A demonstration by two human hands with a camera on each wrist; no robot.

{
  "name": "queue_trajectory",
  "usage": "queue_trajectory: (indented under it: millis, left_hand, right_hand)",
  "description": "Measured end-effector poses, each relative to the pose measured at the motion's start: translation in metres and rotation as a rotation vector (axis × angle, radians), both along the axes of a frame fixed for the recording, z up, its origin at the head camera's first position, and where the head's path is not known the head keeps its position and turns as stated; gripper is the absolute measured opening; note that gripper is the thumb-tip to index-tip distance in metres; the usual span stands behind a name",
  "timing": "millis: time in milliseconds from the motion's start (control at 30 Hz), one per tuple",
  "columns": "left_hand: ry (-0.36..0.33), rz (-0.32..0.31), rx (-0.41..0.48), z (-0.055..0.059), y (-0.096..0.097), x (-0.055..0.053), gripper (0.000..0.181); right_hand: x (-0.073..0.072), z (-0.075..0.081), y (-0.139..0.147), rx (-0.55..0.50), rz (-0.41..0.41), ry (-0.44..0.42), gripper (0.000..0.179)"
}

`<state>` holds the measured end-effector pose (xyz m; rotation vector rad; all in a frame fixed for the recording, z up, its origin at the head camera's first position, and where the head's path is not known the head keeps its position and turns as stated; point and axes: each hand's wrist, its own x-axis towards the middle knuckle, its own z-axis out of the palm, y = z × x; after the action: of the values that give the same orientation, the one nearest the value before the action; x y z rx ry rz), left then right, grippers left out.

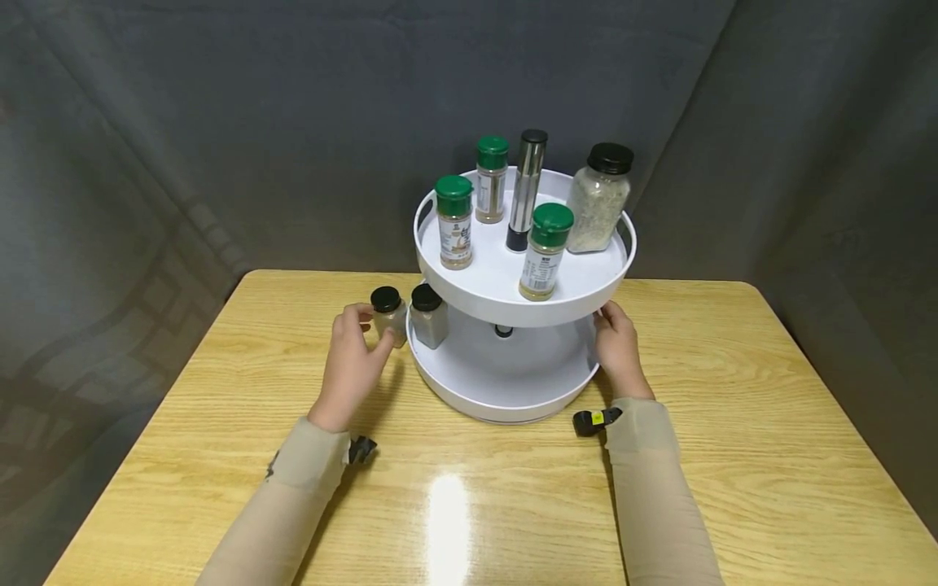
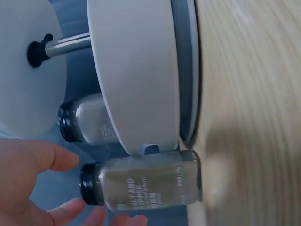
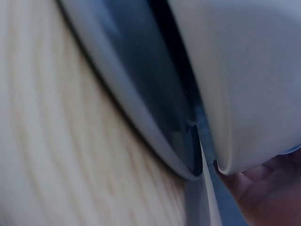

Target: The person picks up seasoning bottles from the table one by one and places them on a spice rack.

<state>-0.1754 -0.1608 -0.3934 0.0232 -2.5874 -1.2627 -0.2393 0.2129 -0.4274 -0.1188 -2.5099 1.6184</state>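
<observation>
A white two-tier turntable (image 1: pixel 506 404) stands on the table. My left hand (image 1: pixel 353 358) is at its left side, thumb and fingers spread around a small square glass spice jar (image 2: pixel 150 181) with a black cap. That jar stands upright on the table beside the lower tray; in the left wrist view gaps show between the digits and its cap. A similar black-capped jar (image 1: pixel 430 325) sits inside the lower tray at the left. My right hand (image 1: pixel 619 346) holds the right side of the lower tray, its fingers bent against the wall (image 3: pixel 263 94) and partly hidden.
On the upper tray (image 1: pixel 498 309) stand green-capped shakers (image 1: pixel 456 236), a tall steel grinder (image 1: pixel 528 187) and a large black-capped jar (image 1: pixel 597 207). The wooden table (image 1: pixel 733 423) reaches a dark grey curtain (image 1: pixel 293 122) behind.
</observation>
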Motion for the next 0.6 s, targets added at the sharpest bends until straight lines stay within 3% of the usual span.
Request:
queue_trajectory:
  millis: [167,433,600]
  left_hand:
    - [-0.031,-0.018,0.065,-0.008,-0.006,-0.007,0.065]
    - [-0.110,-0.145,0.249,-0.018,-0.010,-0.017,0.071]
    - [-0.143,-0.139,0.318,-0.022,-0.011,-0.021,0.069]
  right_hand:
    - [-0.001,0.000,-0.001,-0.011,-0.044,-0.004,0.047]
    - [0.000,0.001,-0.003,-0.028,-0.108,0.017,0.043]
    - [-0.001,0.000,-0.003,-0.036,-0.157,0.030,0.039]
